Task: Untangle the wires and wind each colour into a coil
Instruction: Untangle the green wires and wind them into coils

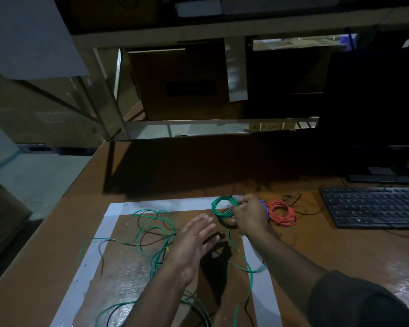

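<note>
Green wire coil [223, 207] sits pinched in the right hand [250, 214], just beside the red coil [282, 213]; left hand [193, 241] is flat, holding nothing.

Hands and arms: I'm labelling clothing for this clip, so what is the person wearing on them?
Both hands are bare: no gloves, rings or watch show. The left hand and its forearm are uncovered as far as the frame's bottom edge. The right hand and forearm are bare too, up to a dark sleeve that starts near the elbow; it looks plain, with no visible markings in this dim light.
</note>
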A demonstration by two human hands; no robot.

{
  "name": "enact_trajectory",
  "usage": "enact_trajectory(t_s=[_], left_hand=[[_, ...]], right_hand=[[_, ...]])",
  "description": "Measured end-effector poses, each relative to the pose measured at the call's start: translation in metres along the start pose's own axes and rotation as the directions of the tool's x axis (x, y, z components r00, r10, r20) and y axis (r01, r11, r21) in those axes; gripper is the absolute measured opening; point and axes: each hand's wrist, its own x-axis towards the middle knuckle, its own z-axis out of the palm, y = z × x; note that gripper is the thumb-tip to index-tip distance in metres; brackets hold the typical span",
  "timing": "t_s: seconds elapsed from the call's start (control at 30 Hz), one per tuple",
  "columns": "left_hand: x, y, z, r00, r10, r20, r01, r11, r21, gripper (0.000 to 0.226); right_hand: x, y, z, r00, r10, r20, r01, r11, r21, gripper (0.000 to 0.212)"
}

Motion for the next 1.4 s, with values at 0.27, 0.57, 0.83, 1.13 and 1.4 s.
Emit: enact_trajectory(t_s=[0.27,0.57,0.83,1.13,1.4], left_hand=[[-0.01,0.006,-0.013,0.999,0.038,0.018,-0.038,0.999,0.005,0.034],[-0.02,0.011,-0.035,0.987,0.08,0.136,-0.095,0.99,0.102,0.025],[-0.024,0.015,-0.051,0.968,0.154,0.199,-0.197,0.955,0.221,0.016],[-0.054,0.009,-0.063,0.794,-0.12,0.596,-0.203,0.872,0.446,0.032],[-0.059,0.013,-0.088,0.91,0.04,0.414,-0.248,0.851,0.463,0.023]], right_hand=[[-0.001,0.009,0.008,0.998,-0.057,0.002,0.057,0.982,-0.179,0.024],[-0.086,0.048,-0.011,0.979,-0.171,0.114,0.205,0.836,-0.509,0.031],[-0.12,0.045,-0.018,0.979,-0.187,-0.083,0.167,0.964,-0.207,0.018],[-0.126,-0.013,-0.019,0.947,-0.22,-0.232,0.294,0.886,0.359,0.017],[-0.11,0.019,-0.003,0.975,-0.215,0.053,0.221,0.941,-0.255,0.024]])
